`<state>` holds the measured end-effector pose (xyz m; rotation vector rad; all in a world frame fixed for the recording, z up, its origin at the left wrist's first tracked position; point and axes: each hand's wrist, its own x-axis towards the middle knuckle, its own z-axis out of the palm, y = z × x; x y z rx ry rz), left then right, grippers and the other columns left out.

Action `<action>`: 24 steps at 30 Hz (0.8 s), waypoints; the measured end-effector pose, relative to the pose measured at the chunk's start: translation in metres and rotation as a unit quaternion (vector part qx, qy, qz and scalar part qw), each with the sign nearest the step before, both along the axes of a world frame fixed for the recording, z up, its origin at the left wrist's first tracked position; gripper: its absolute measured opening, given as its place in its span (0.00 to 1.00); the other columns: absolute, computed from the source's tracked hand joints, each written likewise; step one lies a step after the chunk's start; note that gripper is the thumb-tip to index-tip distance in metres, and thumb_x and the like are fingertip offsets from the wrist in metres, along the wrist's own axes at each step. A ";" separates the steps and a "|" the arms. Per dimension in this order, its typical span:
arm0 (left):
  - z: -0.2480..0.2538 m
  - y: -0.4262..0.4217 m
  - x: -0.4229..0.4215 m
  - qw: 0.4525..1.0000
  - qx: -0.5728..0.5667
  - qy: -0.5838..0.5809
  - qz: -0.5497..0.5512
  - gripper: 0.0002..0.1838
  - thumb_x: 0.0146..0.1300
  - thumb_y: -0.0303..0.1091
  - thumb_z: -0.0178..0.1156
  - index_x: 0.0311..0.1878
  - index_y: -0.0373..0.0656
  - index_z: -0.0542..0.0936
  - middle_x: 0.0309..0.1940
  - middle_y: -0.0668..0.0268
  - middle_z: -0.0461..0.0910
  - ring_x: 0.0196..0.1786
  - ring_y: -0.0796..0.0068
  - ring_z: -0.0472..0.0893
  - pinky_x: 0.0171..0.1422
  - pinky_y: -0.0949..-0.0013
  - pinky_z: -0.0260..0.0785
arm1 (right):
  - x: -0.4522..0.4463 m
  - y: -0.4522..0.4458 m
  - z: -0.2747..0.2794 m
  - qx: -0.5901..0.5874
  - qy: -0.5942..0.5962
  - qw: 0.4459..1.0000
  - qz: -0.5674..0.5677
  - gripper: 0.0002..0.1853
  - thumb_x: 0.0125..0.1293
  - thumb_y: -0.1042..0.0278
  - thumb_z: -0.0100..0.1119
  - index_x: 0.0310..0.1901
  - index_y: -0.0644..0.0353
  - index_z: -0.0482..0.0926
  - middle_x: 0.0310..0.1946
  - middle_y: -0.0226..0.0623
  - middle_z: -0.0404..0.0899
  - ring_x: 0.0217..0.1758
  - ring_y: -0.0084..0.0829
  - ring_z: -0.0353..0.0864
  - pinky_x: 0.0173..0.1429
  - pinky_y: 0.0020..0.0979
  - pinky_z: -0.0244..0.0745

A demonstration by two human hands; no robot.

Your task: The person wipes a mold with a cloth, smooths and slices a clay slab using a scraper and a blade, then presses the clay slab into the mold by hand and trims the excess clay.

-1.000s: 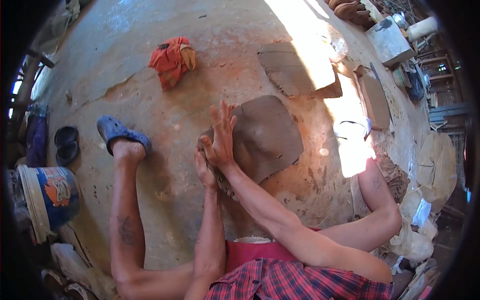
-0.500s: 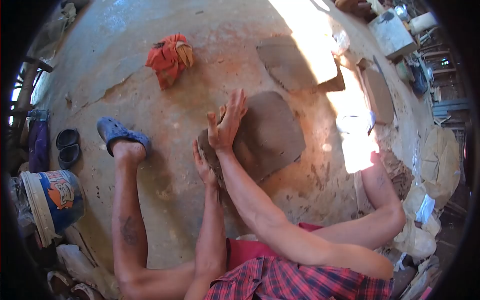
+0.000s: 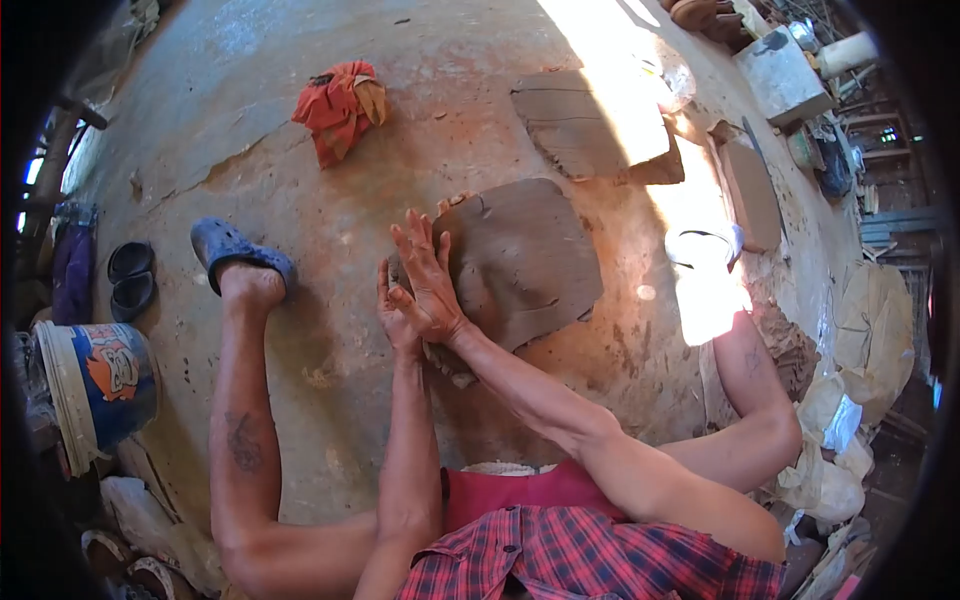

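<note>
While we sit on the floor (image 3: 280, 215) with the grey-brown slab (image 3: 530, 260) lying flat between our legs, both of our hands are together at its left edge. Our right hand (image 3: 432, 290) crosses in front with its fingers stretched and spread, and our left hand (image 3: 400, 335) is partly hidden behind it, fingers pointing up along the slab's side. The overlap covers that edge, so we cannot tell whether the left hand grips it or only rests against it.

Our left leg (image 3: 243, 400), ending in a blue clog (image 3: 235, 255), bounds the space left of the slab; our bent right leg (image 3: 755, 400) does the same on the right, its pale shoe (image 3: 705, 245) washed out by sunlight. Beyond the slab and slightly to its right lies a second slab (image 3: 570, 110), close but apart, with the bright strip crossing its right part. Beyond the slab to the left we have a crumpled orange cloth (image 3: 335, 115). Well to the right of the slab, past the shoe, is a brown block (image 3: 750, 195), and farther beyond that a pale grey block (image 3: 785, 80). Far left of the slab, outside our leg, are two dark sandals (image 3: 130, 280) and a tipped blue-and-white bucket (image 3: 120, 375). Far to the slab's right, nearer us, pale plastic bags (image 3: 825, 485) crowd our knee.
</note>
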<state>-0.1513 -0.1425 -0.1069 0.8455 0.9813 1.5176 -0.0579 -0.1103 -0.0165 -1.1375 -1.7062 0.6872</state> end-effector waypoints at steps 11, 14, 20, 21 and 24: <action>-0.014 -0.001 -0.003 0.992 -0.033 -0.122 -0.019 0.24 0.81 0.25 0.52 0.77 0.41 0.66 0.71 0.52 0.75 0.68 0.59 0.81 0.73 0.54 0.78 | 0.061 -0.028 0.045 0.108 -0.062 0.991 0.039 0.50 0.73 0.20 0.42 0.87 0.43 0.51 0.89 0.48 0.40 0.91 0.52 0.37 0.87 0.64 0.31; -0.020 0.006 -0.004 0.981 -0.076 -0.176 0.004 0.22 0.80 0.24 0.53 0.75 0.41 0.70 0.69 0.54 0.77 0.66 0.59 0.82 0.71 0.54 0.80 | 0.084 -0.027 -0.020 0.085 -0.232 0.969 0.000 0.51 0.72 0.19 0.43 0.85 0.48 0.57 0.87 0.52 0.47 0.90 0.56 0.42 0.87 0.65 0.33; 0.017 0.005 0.010 0.975 -0.074 -0.209 0.000 0.22 0.78 0.22 0.56 0.73 0.40 0.71 0.66 0.54 0.80 0.64 0.59 0.84 0.69 0.56 0.81 | 0.099 -0.030 0.019 0.130 -0.210 0.967 -0.065 0.52 0.70 0.18 0.46 0.84 0.50 0.59 0.85 0.53 0.53 0.90 0.58 0.41 0.86 0.66 0.34; 0.012 -0.002 0.006 0.975 -0.083 -0.206 -0.002 0.22 0.78 0.22 0.56 0.73 0.40 0.71 0.66 0.54 0.80 0.64 0.59 0.84 0.69 0.56 0.81 | 0.101 -0.037 0.028 0.168 -0.222 0.951 -0.134 0.52 0.70 0.19 0.47 0.83 0.51 0.60 0.85 0.53 0.53 0.90 0.58 0.41 0.86 0.65 0.33; 0.004 0.004 -0.001 0.991 -0.078 -0.108 -0.008 0.21 0.78 0.23 0.54 0.72 0.39 0.73 0.65 0.53 0.81 0.63 0.60 0.84 0.67 0.57 0.82 | 0.106 -0.032 -0.009 0.037 -0.281 0.920 -0.270 0.51 0.72 0.19 0.46 0.82 0.54 0.61 0.84 0.54 0.55 0.90 0.58 0.42 0.86 0.67 0.29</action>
